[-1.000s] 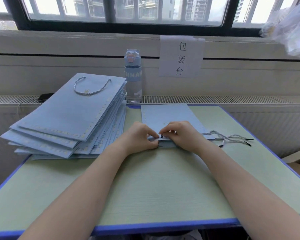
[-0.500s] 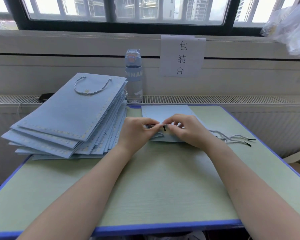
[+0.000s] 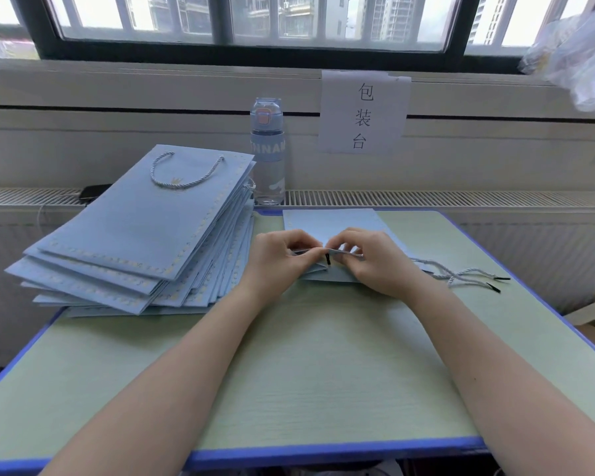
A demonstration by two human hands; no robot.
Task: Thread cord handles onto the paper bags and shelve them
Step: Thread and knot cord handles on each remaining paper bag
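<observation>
Pale blue card makes up the paper bag [image 3: 334,221], which is laid flat by the middle of the far edge of the bench [image 3: 306,372], its long axis running from the far edge toward the near one and its mouth turned toward the person. The mouth edge is held raised off the bench between both hands, so that it runs left to right. It is pinched by the curled fingers of the left hand [image 3: 282,261] on one side and by the thumb and forefinger of the right hand [image 3: 375,264] on the other. Just below the point where the two sets of fingertips almost meet, the black cord tip [image 3: 327,260] is seen standing nearly upright, pointing down toward the near edge and lying across the line of the mouth. Whether the cord itself is caught in the right pinch cannot be told. The tip is judged to be passing through a handle hole, and the right hand lies marginally nearer to it. Loose cords [image 3: 461,274] are spread beyond the right wrist toward the bench's right edge, so slack would probably be fed from that side. A stack of bags [image 3: 134,235] is piled at the left edge.
</observation>
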